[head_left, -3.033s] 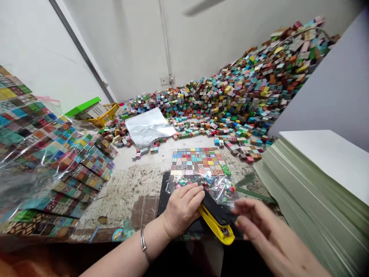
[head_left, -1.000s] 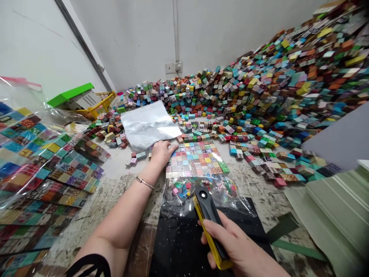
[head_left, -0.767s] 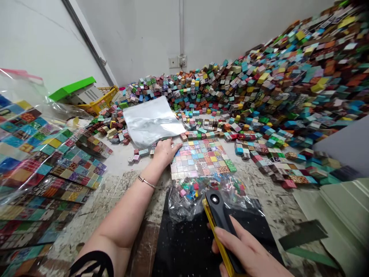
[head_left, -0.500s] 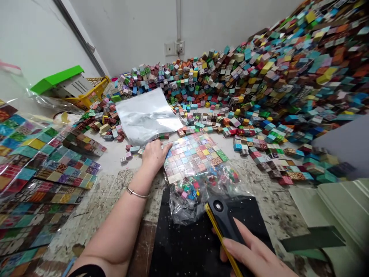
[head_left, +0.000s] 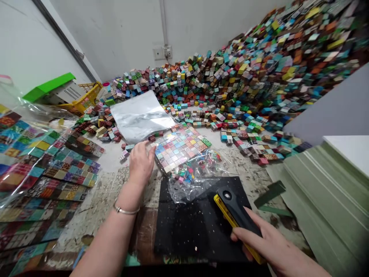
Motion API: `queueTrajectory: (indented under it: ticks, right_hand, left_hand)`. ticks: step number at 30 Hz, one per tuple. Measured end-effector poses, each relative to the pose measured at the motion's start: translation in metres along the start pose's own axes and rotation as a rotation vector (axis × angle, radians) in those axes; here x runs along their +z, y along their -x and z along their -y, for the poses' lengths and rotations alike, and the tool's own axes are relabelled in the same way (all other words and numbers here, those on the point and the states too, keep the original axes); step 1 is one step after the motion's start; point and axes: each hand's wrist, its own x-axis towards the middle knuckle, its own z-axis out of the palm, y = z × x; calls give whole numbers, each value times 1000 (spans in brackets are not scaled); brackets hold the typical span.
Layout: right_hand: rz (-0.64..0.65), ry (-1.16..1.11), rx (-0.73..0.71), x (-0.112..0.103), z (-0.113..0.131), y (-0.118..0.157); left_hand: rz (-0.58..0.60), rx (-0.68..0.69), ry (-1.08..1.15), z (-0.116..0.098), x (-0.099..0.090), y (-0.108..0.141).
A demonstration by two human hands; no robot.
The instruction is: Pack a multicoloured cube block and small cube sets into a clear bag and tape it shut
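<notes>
My right hand (head_left: 256,234) is wrapped round a black-and-yellow stapler (head_left: 239,219), raised over the black board (head_left: 201,227). At the left edge of a clear plastic bag (head_left: 184,190), my left hand (head_left: 141,159) has its thumb apart from its fingers and grips nothing that I can see. Its fingertips are partly hidden. Inside the bag lies a flat sheet of patterned cubes (head_left: 180,150), with small colourful pieces (head_left: 188,175) loose at the near end. The bag's near end rests on the board.
A silvery plastic sheet (head_left: 141,115) lies behind the bag. Loose cubes (head_left: 213,80) are heaped along the wall and up the right. Bagged cube sheets (head_left: 31,173) stand at the left, a yellow basket (head_left: 79,105) behind them. A green box (head_left: 319,204) borders the right.
The view has shifted. My left hand has drawn back slightly from the bag's edge, its thumb lower. My right hand has moved to the right with the stapler.
</notes>
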Motion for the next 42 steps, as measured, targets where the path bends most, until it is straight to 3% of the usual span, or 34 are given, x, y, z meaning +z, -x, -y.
queueTrajectory:
  ticks: [2,5,8,13,17,20,30,33,35,39,42]
  right_hand:
    - [-117,142,-139,-1,-14,1]
    - [-385,545,-478,0,-37,-4]
    - [-575,876,-729,4,-50,-10]
    - [-708,1031,-858,13,-50,-6]
    - [-702,974,-841,19,-47,3]
    - [-683,898,-830,24,-49,8]
    - [-404,651,-729,24,-50,18]
    - [-391,619,-695,22,-47,19]
    - [-391,592,-606,20,-42,20]
    - [-199,510,-292,11,-22,17]
    - [-172,393,-239,5,-8,12]
  left_hand:
    - [-156,94,130,1,-11,23]
    - [-209,205,231,-4,-23,52]
    - [-187,248,285,-15,-28,67]
    - [-41,396,332,-34,-35,77]
    - [128,525,251,-52,-38,89]
    - [189,535,189,-64,-36,97]
    - [161,463,26,-109,-22,78]
    - [165,487,-44,-114,-15,73]
    - [162,521,-62,-111,-12,71]
    - [177,589,-42,-105,-9,72]
    - [199,637,-51,-101,-8,76]
